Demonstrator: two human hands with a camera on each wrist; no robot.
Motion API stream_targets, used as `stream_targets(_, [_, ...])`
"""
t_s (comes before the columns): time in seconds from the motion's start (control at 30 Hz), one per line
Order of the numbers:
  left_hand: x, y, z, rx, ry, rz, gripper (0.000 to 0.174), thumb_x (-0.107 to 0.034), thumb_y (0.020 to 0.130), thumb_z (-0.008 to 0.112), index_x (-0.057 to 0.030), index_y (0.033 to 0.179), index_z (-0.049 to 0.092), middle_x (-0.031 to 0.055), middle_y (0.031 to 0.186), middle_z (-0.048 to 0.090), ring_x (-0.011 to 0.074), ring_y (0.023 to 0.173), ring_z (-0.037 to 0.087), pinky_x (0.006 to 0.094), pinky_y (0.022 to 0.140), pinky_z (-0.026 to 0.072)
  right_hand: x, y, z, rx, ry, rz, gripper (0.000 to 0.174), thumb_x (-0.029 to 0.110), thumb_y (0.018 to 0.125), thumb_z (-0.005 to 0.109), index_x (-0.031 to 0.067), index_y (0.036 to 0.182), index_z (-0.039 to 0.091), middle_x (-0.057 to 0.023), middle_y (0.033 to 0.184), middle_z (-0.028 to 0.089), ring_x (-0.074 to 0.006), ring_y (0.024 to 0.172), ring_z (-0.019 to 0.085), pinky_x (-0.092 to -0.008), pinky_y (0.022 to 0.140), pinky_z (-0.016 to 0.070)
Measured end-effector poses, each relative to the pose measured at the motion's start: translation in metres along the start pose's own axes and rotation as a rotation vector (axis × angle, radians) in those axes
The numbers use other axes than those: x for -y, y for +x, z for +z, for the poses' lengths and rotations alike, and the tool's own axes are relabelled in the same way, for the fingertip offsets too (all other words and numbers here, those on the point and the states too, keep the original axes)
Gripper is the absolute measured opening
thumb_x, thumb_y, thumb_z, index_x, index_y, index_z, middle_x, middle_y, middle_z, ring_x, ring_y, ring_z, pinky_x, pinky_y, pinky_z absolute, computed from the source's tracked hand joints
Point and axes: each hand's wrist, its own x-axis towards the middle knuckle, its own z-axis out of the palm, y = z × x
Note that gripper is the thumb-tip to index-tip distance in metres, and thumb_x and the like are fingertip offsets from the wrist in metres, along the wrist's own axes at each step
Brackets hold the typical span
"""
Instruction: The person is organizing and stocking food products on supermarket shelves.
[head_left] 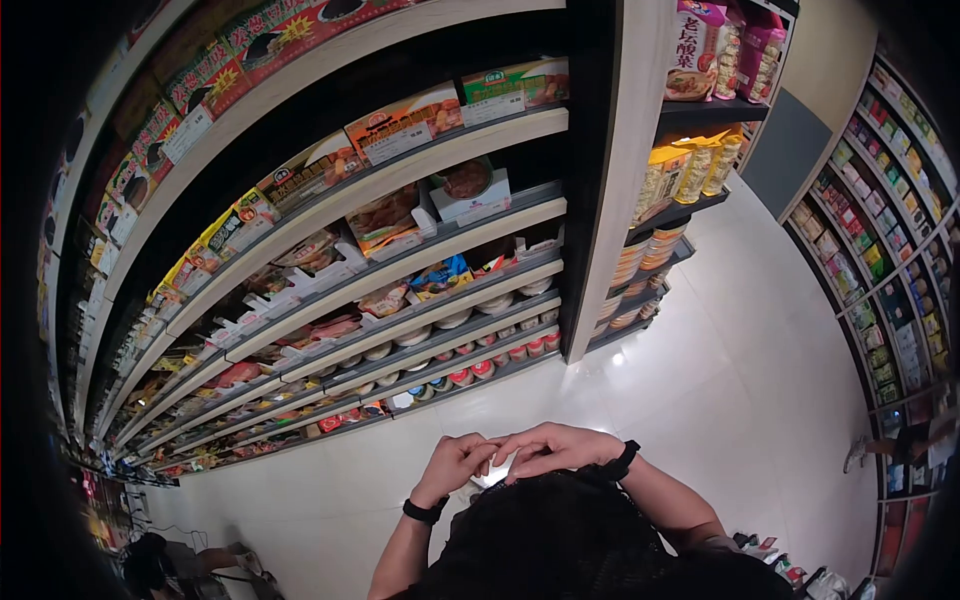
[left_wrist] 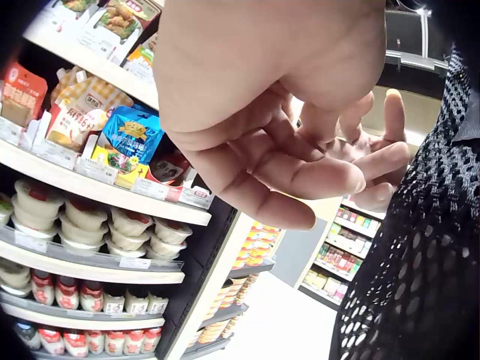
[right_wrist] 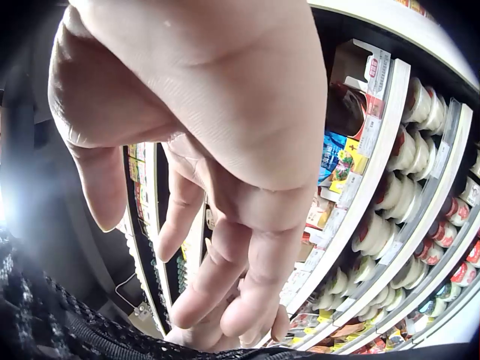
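In the head view my left hand [head_left: 455, 466] and right hand [head_left: 562, 446] meet in front of my chest, just above a black mesh garment [head_left: 550, 535]. The left fingers bend loosely, their tips overlapping the right fingertips. Nothing shows in either hand. Up close in the left wrist view, the left hand [left_wrist: 262, 82] has its fingers loosely bent, with the right hand's fingers [left_wrist: 382, 161] behind them. In the right wrist view the right hand [right_wrist: 217, 105] reaches downward with relaxed, spread fingers, and part of the left hand [right_wrist: 206, 331] appears beneath them.
A long shelf unit [head_left: 370, 255] of packaged food runs along my left, ending in an upright post [head_left: 608, 200]. Stacked white tubs [left_wrist: 82, 225] fill its lower rows. More shelves [head_left: 880, 240] stand across the pale floor [head_left: 720, 360]. Another person [head_left: 175, 565] is at lower left.
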Motion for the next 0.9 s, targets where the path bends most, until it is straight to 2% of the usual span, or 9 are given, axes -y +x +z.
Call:
stream_targets(0.27, [0.015,-0.007,0.001,-0.008,-0.154,-0.078,0.04,-0.025,0.108,0.058,0.0004,0.079,0.07,0.0039,0.06,0.065,0.0104,0.054,0.061,0.0267,0.056,0.0494,0.01,-0.006,0.005,0.083,0.097,-0.052,0.049,0.012,0.103,0.065,0.0028,0.148,0.051,-0.0145,0.124,0.07,-0.0152,0.119,0.065,-0.0279,0.102,0.0466])
stream_targets(0.4, [0.016,-0.01,-0.005,-0.031,-0.157,0.062,0.036,-0.021,0.107,0.059,0.0002,0.078,0.063,0.0054,0.066,0.068,0.0102,0.061,0.062,0.0264,0.061,0.0516,0.01,-0.006,0.012,0.084,0.237,-0.119,0.051,0.009,0.101,0.063,-0.003,0.148,0.049,-0.019,0.126,0.069,-0.0212,0.122,0.065,-0.0299,0.102,0.0467])
stream_targets(0.43, [0.014,-0.012,-0.007,-0.011,-0.15,0.03,0.033,-0.017,0.107,0.058,0.0006,0.079,0.06,0.0069,0.072,0.069,0.0109,0.064,0.062,0.0275,0.064,0.0531,0.008,-0.004,0.012,0.088,0.264,-0.145,0.051,0.008,0.1,0.062,-0.0056,0.147,0.048,-0.0209,0.127,0.069,-0.0243,0.122,0.066,-0.0312,0.102,0.0469])
stream_targets(0.53, [0.012,-0.017,-0.011,0.034,-0.145,0.065,0.032,-0.015,0.108,0.055,0.0011,0.081,0.06,0.0074,0.074,0.069,0.0115,0.065,0.063,0.0285,0.065,0.0538,0.011,0.001,0.014,0.055,0.187,-0.118,0.051,0.01,0.101,0.062,-0.0054,0.147,0.049,-0.0217,0.126,0.069,-0.0269,0.122,0.067,-0.0334,0.103,0.0472])
stream_targets(0.63, [0.007,-0.023,-0.014,0.037,-0.149,0.088,0.033,-0.015,0.11,0.052,0.0013,0.082,0.06,0.0068,0.072,0.068,0.0126,0.065,0.063,0.0296,0.071,0.0547,0.002,0.007,0.011,0.116,0.254,-0.172,0.054,0.016,0.103,0.063,-0.0049,0.15,0.047,-0.018,0.141,0.058,-0.0269,0.118,0.068,-0.0365,0.105,0.0492])
stream_targets(0.73, [0.015,-0.028,-0.017,0.04,-0.189,0.163,0.035,-0.017,0.11,0.051,0.0016,0.083,0.061,0.0065,0.071,0.068,0.0137,0.065,0.064,0.0303,0.075,0.0545,0.007,0.013,0.015,0.078,0.251,-0.14,0.052,0.012,0.1,0.062,-0.0046,0.148,0.049,-0.0225,0.134,0.064,-0.0335,0.121,0.068,-0.0386,0.104,0.0479])
stream_targets(0.77, [0.015,-0.031,-0.017,0.035,-0.203,0.127,0.035,-0.019,0.11,0.052,0.0011,0.083,0.061,0.0061,0.07,0.068,0.0135,0.065,0.063,0.0312,0.078,0.0538,0.005,0.015,0.016,0.07,0.258,-0.132,0.052,0.012,0.101,0.062,-0.0056,0.147,0.048,-0.0225,0.137,0.062,-0.0351,0.12,0.069,-0.0407,0.106,0.0476])
stream_targets(0.87, [0.024,-0.033,-0.013,-0.025,-0.161,0.132,0.038,-0.027,0.108,0.058,-0.0024,0.08,0.064,0.0027,0.065,0.066,0.0099,0.06,0.06,0.0284,0.059,0.0472,-0.003,0.021,0.012,0.08,0.214,-0.085,0.053,0.012,0.101,0.062,-0.0067,0.148,0.047,-0.0225,0.135,0.064,-0.036,0.12,0.069,-0.0415,0.107,0.0472])
stream_targets(0.9, [0.024,-0.034,-0.011,-0.06,-0.141,0.092,0.038,-0.028,0.106,0.061,-0.0026,0.078,0.064,0.0021,0.062,0.065,0.0085,0.056,0.058,0.0269,0.055,0.0448,-0.001,0.023,0.014,0.099,0.227,-0.077,0.054,0.011,0.1,0.061,-0.0074,0.149,0.045,-0.0226,0.128,0.067,-0.0364,0.12,0.069,-0.041,0.107,0.0473])
